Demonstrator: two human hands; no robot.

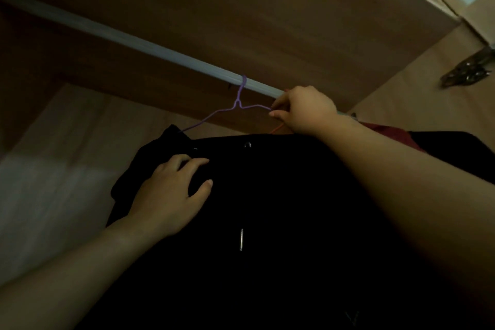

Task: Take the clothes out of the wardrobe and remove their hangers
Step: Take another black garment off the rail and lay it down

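Observation:
A black garment (pixel 281 195) with metal snaps hangs on a purple wire hanger (pixel 238 104), whose hook is over the pale wardrobe rail (pixel 134 44). My right hand (pixel 302 110) reaches up and pinches the hanger's right shoulder wire just below the rail. My left hand (pixel 171 190) grips a fold of the black cloth near its upper left. An orange hanger wire (pixel 277 128) shows just under my right hand.
The wardrobe's brown top panel (pixel 241 8) lies close above the rail. A red garment (pixel 393 134) hangs behind my right forearm. A metal door hinge (pixel 468 69) sits on the side wall at the right.

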